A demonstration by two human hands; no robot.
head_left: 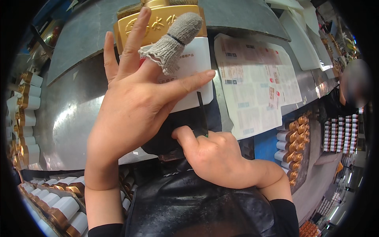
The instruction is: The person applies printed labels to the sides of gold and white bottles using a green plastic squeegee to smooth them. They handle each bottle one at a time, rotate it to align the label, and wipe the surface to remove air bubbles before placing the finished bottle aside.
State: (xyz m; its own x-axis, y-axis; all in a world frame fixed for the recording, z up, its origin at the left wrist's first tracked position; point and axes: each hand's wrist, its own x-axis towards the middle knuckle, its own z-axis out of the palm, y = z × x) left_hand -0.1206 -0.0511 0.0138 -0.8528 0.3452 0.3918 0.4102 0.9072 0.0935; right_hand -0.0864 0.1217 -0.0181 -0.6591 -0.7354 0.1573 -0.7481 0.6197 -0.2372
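Observation:
A bottle with a white body (192, 89) and a gold shoulder (132, 27) lies on dark cloth (213, 114) in front of me. Over it my left hand (132, 91) spreads its fingers, with the thumb across the white part; whether it presses on the bottle I cannot tell. A grey knitted finger cover (177, 41), held by a dark band, sits on one finger. Just below, my right hand (213, 156) is closed around a thin dark strip-like tool (202, 112) that points up toward the bottle. Its lower end is hidden in the fist.
Printed label sheets (258, 83) lie on the metal table (75, 114) to the right. White-and-gold bottles (29, 114) line the left edge; more (63, 209) stand at lower left and on the right (292, 146). Another person (335, 100) is at far right.

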